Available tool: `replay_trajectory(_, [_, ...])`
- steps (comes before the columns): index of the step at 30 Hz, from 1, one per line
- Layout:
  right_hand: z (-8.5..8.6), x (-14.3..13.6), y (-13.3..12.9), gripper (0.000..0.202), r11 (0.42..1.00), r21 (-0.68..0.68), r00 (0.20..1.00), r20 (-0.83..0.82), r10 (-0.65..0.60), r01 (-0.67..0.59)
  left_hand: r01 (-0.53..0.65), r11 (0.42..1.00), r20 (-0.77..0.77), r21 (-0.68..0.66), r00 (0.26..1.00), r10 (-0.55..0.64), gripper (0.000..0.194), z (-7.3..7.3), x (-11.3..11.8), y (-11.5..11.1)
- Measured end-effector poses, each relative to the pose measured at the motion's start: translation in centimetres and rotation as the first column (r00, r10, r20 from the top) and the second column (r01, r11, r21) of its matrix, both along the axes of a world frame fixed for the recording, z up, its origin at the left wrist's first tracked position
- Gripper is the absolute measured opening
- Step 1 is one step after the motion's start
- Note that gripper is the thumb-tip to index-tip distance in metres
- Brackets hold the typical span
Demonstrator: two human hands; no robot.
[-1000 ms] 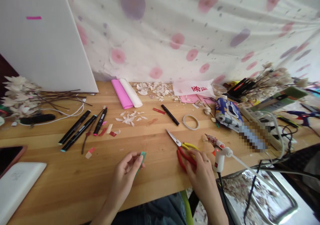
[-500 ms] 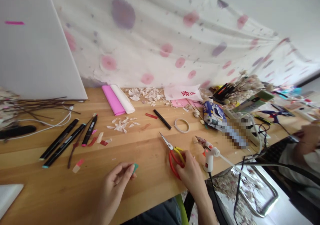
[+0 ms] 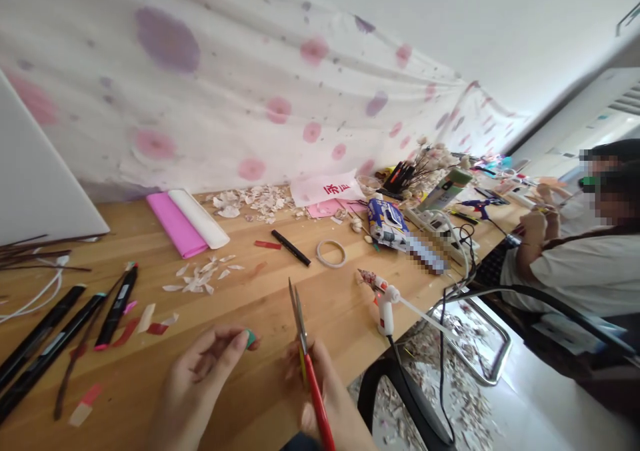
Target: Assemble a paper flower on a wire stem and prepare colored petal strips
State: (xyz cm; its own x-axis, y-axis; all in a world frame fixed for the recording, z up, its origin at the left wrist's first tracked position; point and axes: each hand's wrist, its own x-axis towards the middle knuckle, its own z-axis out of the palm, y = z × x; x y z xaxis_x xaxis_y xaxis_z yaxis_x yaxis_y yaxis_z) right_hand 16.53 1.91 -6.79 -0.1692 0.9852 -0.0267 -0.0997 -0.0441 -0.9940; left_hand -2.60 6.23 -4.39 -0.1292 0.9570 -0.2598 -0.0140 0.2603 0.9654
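Note:
A small green scrap (image 3: 251, 338), paper-like, is pinched between the thumb and fingers of my left hand (image 3: 203, 371). My right hand (image 3: 320, 384) grips a pair of scissors (image 3: 300, 321) with red and yellow handles. Their blades point up and away from me, slightly parted, to the right of the scrap and apart from it. Beyond the hands lie a black marker (image 3: 291, 248), a roll of tape (image 3: 331, 265) and a little pile of pale petal-like pieces (image 3: 203, 276). A white glue gun (image 3: 385, 304) stands at the table edge, right of the scissors.
Black markers (image 3: 45, 331) and colored scraps lie at left. Pink and white paper rolls (image 3: 177, 227) rest near the curtain. A blue package (image 3: 385, 221) and a power strip (image 3: 440, 231) are at right. A cable hangs over the edge. Other people (image 3: 575, 264) sit farther right.
My right hand has raised the scissors off the table and brought them nearer my left hand, blades turned upward. The view has swung right. My left hand still pinches the green scrap.

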Motion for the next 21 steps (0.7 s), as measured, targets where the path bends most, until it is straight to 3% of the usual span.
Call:
replay_trajectory(4, [1.3, 0.3, -0.1, 0.092, 0.996, 0.089, 0.981, 0.196, 0.008, -0.026, 0.13, 0.99, -0.096, 0.052, 0.988, -0.124, 0.047, 2.7, 0.0, 0.9])
replay_trajectory(7, [1.4, 0.1, -0.1, 0.096, 0.992, 0.123, 0.971, 0.239, 0.004, -0.034, 0.139, 0.987, -0.139, 0.076, 0.982, -0.128, 0.042, 3.9, 0.4, 1.1])
replay_trajectory(10, [0.7, -0.1, -0.7, 0.089, 0.991, 0.128, 0.938, 0.345, -0.02, -0.026, 0.169, 0.982, -0.124, 0.09, 0.98, -0.157, 0.039, 4.0, 1.0, 0.8])
replay_trajectory(14, [-0.8, 1.0, -2.0, 0.088, 0.984, 0.175, 0.808, 0.574, -0.129, 0.033, 0.206, 0.971, -0.104, 0.119, 0.975, -0.194, 0.034, 3.4, 1.0, 0.1])
replay_trajectory(17, [-1.3, 2.4, -2.8, 0.09, 0.977, 0.212, 0.729, 0.674, -0.119, -0.037, 0.222, 0.96, -0.118, 0.168, 0.972, -0.204, 0.03, 3.4, 0.8, 0.0])
replay_trajectory(21, [-0.6, 2.9, -3.2, 0.064, 0.969, 0.247, 0.646, 0.739, -0.192, 0.005, 0.222, 0.95, -0.106, 0.221, 0.973, -0.203, 0.027, 3.6, 1.1, 0.1])
